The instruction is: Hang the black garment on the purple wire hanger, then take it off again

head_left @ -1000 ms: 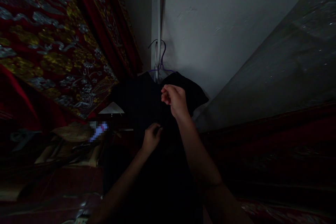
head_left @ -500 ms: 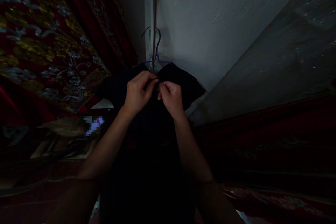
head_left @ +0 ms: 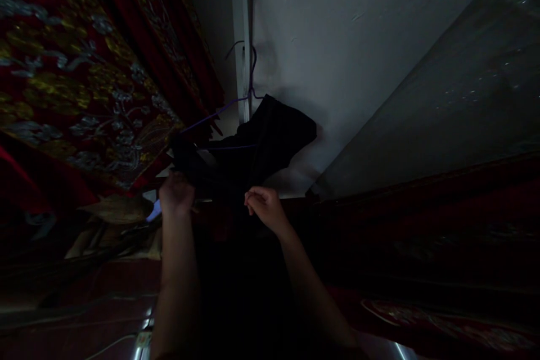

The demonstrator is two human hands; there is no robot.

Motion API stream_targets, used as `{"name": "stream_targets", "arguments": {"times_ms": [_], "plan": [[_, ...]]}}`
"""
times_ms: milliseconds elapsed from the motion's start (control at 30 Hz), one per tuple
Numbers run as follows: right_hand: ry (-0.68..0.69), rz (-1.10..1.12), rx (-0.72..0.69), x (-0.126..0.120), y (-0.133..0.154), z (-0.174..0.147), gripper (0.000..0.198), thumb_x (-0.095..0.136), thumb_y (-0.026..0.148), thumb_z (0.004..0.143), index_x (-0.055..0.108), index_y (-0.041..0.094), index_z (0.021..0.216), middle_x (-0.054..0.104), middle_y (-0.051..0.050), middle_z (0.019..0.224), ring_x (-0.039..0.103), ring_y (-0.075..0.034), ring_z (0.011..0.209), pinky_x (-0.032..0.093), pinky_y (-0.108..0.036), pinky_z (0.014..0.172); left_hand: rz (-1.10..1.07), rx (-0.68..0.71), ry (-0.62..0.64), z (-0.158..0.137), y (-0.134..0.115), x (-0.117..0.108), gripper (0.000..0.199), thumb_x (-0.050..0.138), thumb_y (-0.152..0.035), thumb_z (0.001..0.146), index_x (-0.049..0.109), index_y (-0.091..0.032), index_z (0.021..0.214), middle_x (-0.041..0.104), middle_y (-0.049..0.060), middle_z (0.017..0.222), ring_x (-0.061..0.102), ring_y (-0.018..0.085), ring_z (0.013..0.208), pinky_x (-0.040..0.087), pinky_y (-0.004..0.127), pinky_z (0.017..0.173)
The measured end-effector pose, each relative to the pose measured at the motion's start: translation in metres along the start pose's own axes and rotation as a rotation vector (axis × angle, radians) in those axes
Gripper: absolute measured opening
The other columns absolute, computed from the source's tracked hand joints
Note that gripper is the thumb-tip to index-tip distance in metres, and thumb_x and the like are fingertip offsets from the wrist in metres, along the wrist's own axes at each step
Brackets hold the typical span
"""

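- No longer together at the neckline, as half a second ago; now spread apart and lower, with the left hand (head_left: 177,194) out to the side and the right hand (head_left: 264,205) nearer the middle.
- Now bared along the left arm and part of the lower bar of the purple hanger (head_left: 252,90), suggesting a shoulder worked loose there.
- Curled closed on the right, seemingly around a fabric edge; blurred on the left, with no telling about a grip.
- For the black garment (head_left: 287,129), a lopsided hang before the pale wall (head_left: 329,50): right shoulder still on, left side bunched and dragged down, details lost in darkness.
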State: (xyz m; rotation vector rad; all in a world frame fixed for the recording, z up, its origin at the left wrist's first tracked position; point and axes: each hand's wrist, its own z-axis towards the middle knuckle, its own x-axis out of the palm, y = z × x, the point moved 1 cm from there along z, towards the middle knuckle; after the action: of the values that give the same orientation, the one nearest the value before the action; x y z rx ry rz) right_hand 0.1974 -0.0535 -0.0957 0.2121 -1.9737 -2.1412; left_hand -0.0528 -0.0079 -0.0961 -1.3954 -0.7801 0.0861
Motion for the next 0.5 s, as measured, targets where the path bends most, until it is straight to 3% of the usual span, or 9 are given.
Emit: {"name": "stream_targets", "arguments": {"times_ms": [167,333,400,500], "plan": [[-0.064,0.020,0.071,-0.013,-0.007,-0.005,0.024,0.056,0.034,0.078,0.057,0.020,0.059,0.050,0.005,0.046,0.045,-0.010,0.042,0.034,-0.023,0.048,-0.012,-0.099,-0.018,-0.034,0.042,0.012,0.021,0.075,-0.030,0.075,0.058,-0.018,0.076,0.058,-0.004,0.067,0.058,0.008,0.061,0.047,0.019,0.063],[-0.034,-0.131,0.133,-0.028,-0.030,-0.008,0.028,0.057,0.039,0.083,0.059,0.019,0.063,0.054,0.003,0.052,0.052,-0.012,0.050,0.038,-0.025,0.054,-0.019,-0.055,0.070,-0.054,0.034,0.042,0.030,0.082,-0.038,0.072,0.064,-0.017,0.084,0.062,-0.003,0.078,0.058,0.008,0.072,0.046,0.017,0.069],[-0.063,-0.231,0.105,-0.031,-0.035,-0.008,0.023,0.066,0.041,0.079,0.064,0.018,0.079,0.063,-0.001,0.067,0.060,-0.016,0.064,0.044,-0.027,0.062,-0.025,-0.038,0.189,-0.070,0.026,0.057,0.030,0.079,-0.042,0.076,0.064,-0.018,0.087,0.064,-0.002,0.084,0.061,0.010,0.077,0.048,0.020,0.073],[-0.087,-0.331,-0.043,-0.024,-0.030,-0.006,0.057,0.082,0.035,0.067,0.060,0.018,0.117,0.068,-0.010,0.110,0.065,-0.023,0.098,0.050,-0.035,0.085,0.123,0.021,0.413,-0.098,0.019,0.078,0.026,0.073,-0.044,0.084,0.066,-0.019,0.089,0.067,0.002,0.090,0.064,0.015,0.085,0.051,0.025,0.079]]}}
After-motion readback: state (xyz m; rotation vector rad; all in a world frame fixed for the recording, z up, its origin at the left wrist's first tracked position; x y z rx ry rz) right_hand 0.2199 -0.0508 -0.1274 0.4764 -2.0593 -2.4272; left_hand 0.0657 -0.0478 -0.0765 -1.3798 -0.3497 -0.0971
